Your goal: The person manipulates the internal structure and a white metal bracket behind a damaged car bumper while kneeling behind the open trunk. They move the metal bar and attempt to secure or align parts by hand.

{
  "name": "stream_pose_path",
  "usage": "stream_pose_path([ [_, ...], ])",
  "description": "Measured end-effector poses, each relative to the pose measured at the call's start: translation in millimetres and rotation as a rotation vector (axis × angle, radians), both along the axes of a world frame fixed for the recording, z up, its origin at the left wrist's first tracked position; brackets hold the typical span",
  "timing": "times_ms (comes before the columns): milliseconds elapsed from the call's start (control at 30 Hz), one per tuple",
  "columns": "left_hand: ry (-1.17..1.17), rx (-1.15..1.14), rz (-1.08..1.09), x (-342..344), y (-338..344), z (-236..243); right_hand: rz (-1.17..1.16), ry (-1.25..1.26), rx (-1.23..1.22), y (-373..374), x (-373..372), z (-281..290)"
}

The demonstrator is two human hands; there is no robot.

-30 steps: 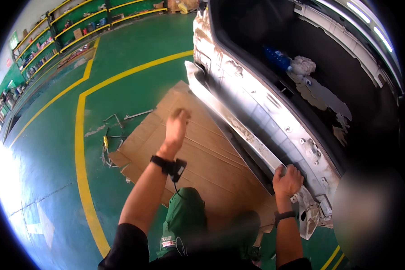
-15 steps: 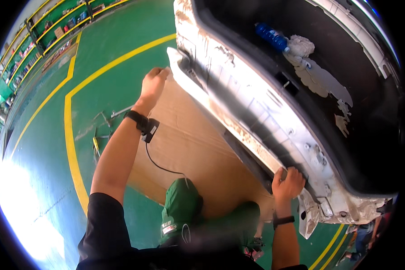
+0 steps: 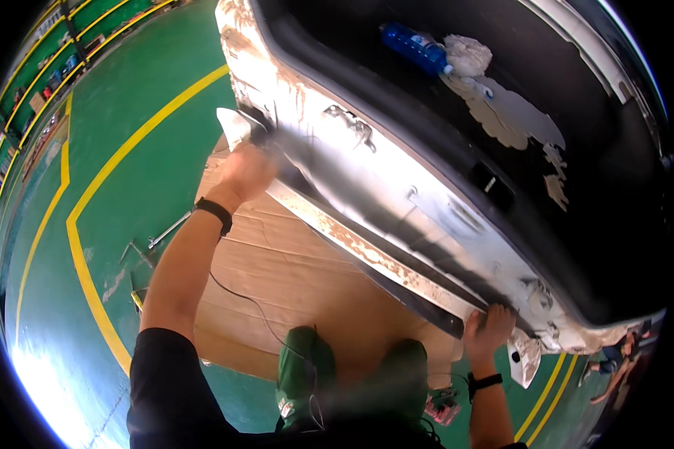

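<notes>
Overhead, in the head view, a long white bar (image 3: 359, 243) with rust-brown patches was seen slanting from far left to near right, set along the outer side of a vehicle's white rear panel (image 3: 307, 97), with a dark gap between the two for most of its length. The bar's far-left part was covered by the left hand (image 3: 249, 173); its fingers were blurred and partly hidden, so how far they were closed could not be told. The near-right end was held by the right hand (image 3: 490, 329), fingers bent over the top and thumb set to the left.

Beneath the bar, brown cardboard (image 3: 277, 269) was spread on a green floor (image 3: 150, 112) marked with yellow lines. Metal tools (image 3: 171, 228) were noted at the cardboard's left edge. Beyond the panel, in the dark luggage space (image 3: 606, 224), a blue bottle (image 3: 416, 49) was found beside a crumpled white bundle (image 3: 468, 55), with a torn pale sheet (image 3: 509, 112) nearer. Shelves edged in yellow (image 3: 45, 82) were recorded at far left.
</notes>
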State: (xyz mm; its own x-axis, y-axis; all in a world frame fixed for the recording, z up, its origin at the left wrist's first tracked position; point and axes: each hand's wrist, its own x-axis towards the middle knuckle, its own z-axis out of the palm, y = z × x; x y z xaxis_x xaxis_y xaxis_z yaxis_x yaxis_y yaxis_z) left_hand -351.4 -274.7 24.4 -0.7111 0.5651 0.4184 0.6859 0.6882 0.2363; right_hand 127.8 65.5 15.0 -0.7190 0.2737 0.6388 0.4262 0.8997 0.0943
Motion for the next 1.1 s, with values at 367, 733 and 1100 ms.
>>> stream_pose_path([
  [367, 0.397, -0.382, -0.087, -67.1, -39.8, -64.2, -0.099, 0.004, -0.249, -21.2, -28.8, 26.5],
  [733, 0.039, -0.052, 0.048, -31.3, -28.0, -56.0, 0.056, -0.014, -0.418, -91.6, -134.1, 4.2],
  [1100, 0.209, -0.213, 0.010, -76.4, -31.8, -99.6, 0.013, 0.116, -0.325, -93.1, -142.9, 2.9],
])
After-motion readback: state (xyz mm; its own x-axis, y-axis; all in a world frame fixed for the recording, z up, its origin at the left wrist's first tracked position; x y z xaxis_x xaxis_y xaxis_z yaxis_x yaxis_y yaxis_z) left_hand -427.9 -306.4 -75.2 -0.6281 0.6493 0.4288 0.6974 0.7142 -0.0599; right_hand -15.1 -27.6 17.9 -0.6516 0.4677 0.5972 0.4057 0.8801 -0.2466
